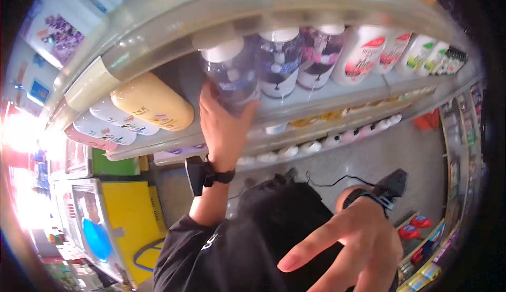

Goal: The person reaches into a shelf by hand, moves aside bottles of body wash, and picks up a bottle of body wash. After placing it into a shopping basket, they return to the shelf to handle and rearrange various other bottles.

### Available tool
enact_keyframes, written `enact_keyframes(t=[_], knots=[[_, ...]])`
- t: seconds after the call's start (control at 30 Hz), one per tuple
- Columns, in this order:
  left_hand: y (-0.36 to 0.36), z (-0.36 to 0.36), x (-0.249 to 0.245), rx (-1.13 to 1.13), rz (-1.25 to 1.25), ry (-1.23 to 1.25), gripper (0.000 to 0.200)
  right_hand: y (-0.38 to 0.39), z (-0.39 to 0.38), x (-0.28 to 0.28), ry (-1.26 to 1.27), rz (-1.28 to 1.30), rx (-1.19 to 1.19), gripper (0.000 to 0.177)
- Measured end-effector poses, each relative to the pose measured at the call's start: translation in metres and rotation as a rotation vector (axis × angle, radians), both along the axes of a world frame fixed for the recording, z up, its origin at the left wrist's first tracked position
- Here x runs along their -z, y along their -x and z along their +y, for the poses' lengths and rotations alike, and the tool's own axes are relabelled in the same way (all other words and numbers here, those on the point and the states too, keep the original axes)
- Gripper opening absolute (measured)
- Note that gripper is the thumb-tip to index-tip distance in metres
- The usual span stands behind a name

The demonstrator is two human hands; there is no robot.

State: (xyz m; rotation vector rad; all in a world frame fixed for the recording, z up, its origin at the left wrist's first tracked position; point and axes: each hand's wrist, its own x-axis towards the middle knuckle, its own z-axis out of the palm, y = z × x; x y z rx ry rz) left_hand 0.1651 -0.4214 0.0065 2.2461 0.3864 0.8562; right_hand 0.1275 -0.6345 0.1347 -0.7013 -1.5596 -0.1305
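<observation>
My left hand [225,126] is wrapped around the lower part of a clear purple-tinted bottle [232,76] with a white cap, at the shelf's front edge. The bottle is somewhat blurred, and its top is close under the shelf above. To its right stand two similar bottles, one with a blue bow print [279,63] and one with a pink bow print [320,57]. My right hand [353,247] is low in front of my body, fingers spread, holding nothing. Each wrist wears a black strapped device.
Left of the held bottle sit a yellow bottle [153,102] and several white and pink ones. White-and-red bottles [360,55] stand further right. The upper shelf edge [221,7] overhangs the row. Lower left is a yellow panel [132,218]; another stocked shelf [458,150] stands at right.
</observation>
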Motion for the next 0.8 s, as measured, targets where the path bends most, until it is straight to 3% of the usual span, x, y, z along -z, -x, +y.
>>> enact_keyframes(t=[0.03,0.1,0.2,0.3,0.47,0.57,0.8], knots=[[-0.002,-0.001,0.002,0.008,-0.028,0.030,0.098,0.015,0.003,-0.002,-0.017,0.130,0.054,0.014],[-0.001,-0.003,0.000,0.031,-0.040,0.073,0.093,0.008,-0.002,0.003,-0.074,0.218,-0.120,0.018],[-0.012,0.015,0.011,0.115,-0.031,0.032,0.094,-0.004,-0.022,0.003,-0.050,0.325,-0.180,0.011],[-0.019,0.025,0.008,0.223,-0.015,0.115,0.091,-0.019,-0.025,0.010,-0.081,0.438,0.095,0.015],[-0.035,0.022,-0.011,0.226,0.007,0.254,0.093,-0.072,-0.011,0.042,0.029,0.370,0.854,0.021],[-0.047,0.028,-0.009,0.242,-0.050,0.235,0.090,-0.106,0.000,0.056,0.206,0.456,1.004,0.029],[-0.047,0.030,-0.006,0.286,-0.068,0.237,0.080,-0.129,0.021,0.031,0.401,0.236,1.196,0.040]])
